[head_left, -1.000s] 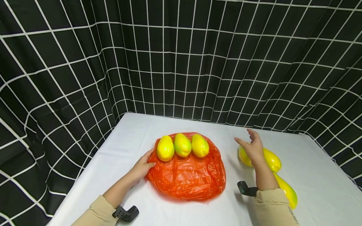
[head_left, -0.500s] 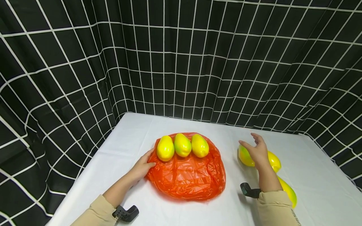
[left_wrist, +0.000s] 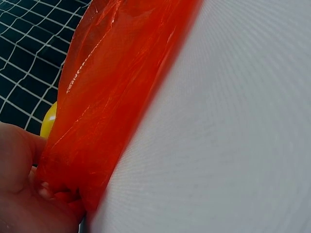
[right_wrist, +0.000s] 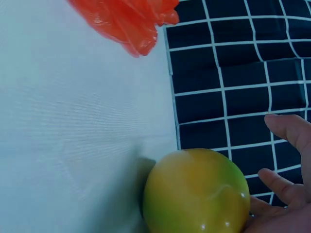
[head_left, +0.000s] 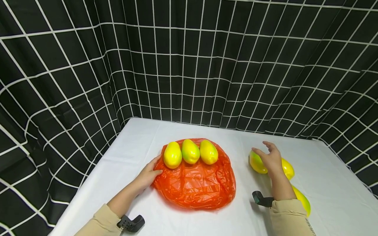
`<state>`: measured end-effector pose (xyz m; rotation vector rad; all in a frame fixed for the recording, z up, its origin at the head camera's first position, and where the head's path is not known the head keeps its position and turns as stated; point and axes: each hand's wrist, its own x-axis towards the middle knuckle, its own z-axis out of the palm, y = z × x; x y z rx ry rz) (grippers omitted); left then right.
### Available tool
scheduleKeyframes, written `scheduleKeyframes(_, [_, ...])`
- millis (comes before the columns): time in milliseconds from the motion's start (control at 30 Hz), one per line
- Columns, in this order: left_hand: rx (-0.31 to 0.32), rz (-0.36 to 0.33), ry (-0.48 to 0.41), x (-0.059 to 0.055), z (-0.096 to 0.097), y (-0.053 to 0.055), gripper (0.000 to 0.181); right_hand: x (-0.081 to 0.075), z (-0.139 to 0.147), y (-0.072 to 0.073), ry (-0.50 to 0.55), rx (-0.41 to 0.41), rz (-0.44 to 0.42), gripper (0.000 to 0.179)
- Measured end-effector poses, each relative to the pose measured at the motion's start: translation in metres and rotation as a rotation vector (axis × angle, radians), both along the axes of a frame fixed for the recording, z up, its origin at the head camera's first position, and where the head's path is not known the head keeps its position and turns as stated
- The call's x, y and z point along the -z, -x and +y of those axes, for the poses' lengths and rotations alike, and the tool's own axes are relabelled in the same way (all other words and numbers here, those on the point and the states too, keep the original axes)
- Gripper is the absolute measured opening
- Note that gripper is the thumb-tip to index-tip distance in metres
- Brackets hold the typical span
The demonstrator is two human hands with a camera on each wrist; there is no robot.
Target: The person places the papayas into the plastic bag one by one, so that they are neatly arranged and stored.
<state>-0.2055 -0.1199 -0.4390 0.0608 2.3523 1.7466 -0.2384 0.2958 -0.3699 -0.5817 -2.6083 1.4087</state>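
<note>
A red plastic bag (head_left: pixel 195 186) lies spread on the white table. Three yellow-green mangoes (head_left: pixel 172 155) rest in a row along its far side. My left hand (head_left: pixel 146 175) grips the bag's left edge, thumb on top; in the left wrist view some fingers show through the thin film (left_wrist: pixel 116 82). Over the mangoes on the right hovers my right hand (head_left: pixel 272 159), thumb and fingers spread apart, holding nothing. Beneath it sits one green-tipped mango (head_left: pixel 257 164), partly hidden by the hand. The right wrist view shows a mango (right_wrist: pixel 194 191) beside the spread fingers.
Two more mangoes lie to the right, one (head_left: pixel 287 168) behind the wrist and one (head_left: pixel 302 200) partly covered by the sleeve (head_left: pixel 289 216). Black cloth with a white grid (head_left: pixel 183 65) hangs around the white table (head_left: pixel 206 223) at the back and sides.
My right hand has shifted to the right and a little nearer, uncovering more of the green-tipped mango. The left hand, the bag and the three mangoes on it stay put.
</note>
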Motion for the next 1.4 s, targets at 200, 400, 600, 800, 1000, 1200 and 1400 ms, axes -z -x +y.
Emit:
scheduleKeyframes(200, [0.003, 0.001, -0.003, 0.000, 0.000, 0.000, 0.063, 0.002, -0.002, -0.001, -0.020, -0.011, 0.010, 0.070])
scheduleKeyframes(400, [-0.002, -0.004, -0.001, 0.000, 0.000, -0.001, 0.063, 0.006, -0.004, 0.000, -0.029, -0.026, 0.004, 0.065])
scheduleKeyframes(600, [0.001, 0.000, -0.005, -0.001, 0.000, -0.002, 0.062, 0.019, -0.005, -0.001, -0.036, -0.050, -0.033, 0.063])
scheduleKeyframes(800, [0.007, 0.007, -0.014, -0.002, -0.001, -0.002, 0.063, 0.031, -0.008, -0.002, -0.017, -0.054, 0.061, 0.066])
scheduleKeyframes(1000, [0.008, -0.004, -0.011, -0.001, 0.000, -0.001, 0.063, 0.042, -0.010, -0.003, 0.115, -0.004, 0.068, 0.074])
scheduleKeyframes(1200, [0.002, -0.002, -0.002, 0.001, 0.000, 0.000, 0.063, 0.049, -0.011, -0.002, 0.155, 0.009, 0.060, 0.079])
scheduleKeyframes(1400, [0.006, 0.003, -0.005, 0.000, 0.000, 0.000, 0.064, 0.051, -0.012, -0.001, 0.162, 0.021, 0.060, 0.082])
